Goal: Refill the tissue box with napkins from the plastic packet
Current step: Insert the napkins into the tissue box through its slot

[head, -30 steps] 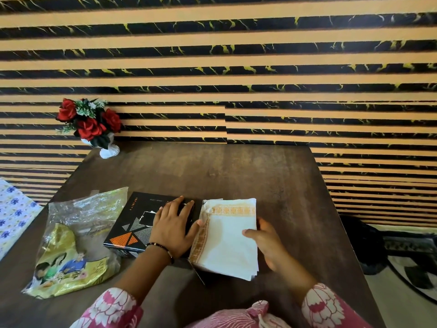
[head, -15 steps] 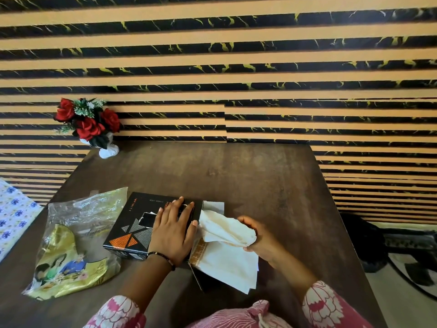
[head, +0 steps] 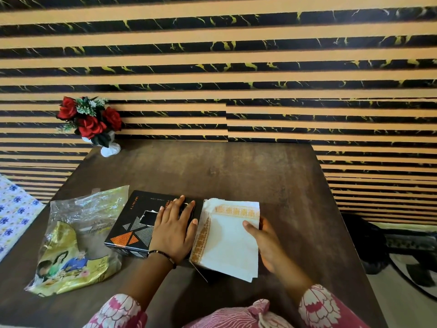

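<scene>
A black tissue box (head: pixel 132 223) with orange and grey triangles lies flat on the brown table (head: pixel 236 171). My left hand (head: pixel 173 229) rests palm down on its right end, fingers spread. A stack of white napkins (head: pixel 227 242) with an orange patterned border lies at the box's open right end. My right hand (head: pixel 264 242) grips the stack's right edge, thumb on top, fingers underneath. The clear plastic packet (head: pixel 78 237) with a yellow printed label lies crumpled to the left of the box.
A white vase of red roses (head: pixel 91 125) stands at the table's far left corner against the striped wall. A blue-flowered cloth (head: pixel 14 211) lies off the left edge. Dark objects (head: pixel 378 245) sit on the floor to the right.
My right hand had folded the top of the napkin stack over; the stack is now flat again, held at its right edge. My left hand stayed on the box.
</scene>
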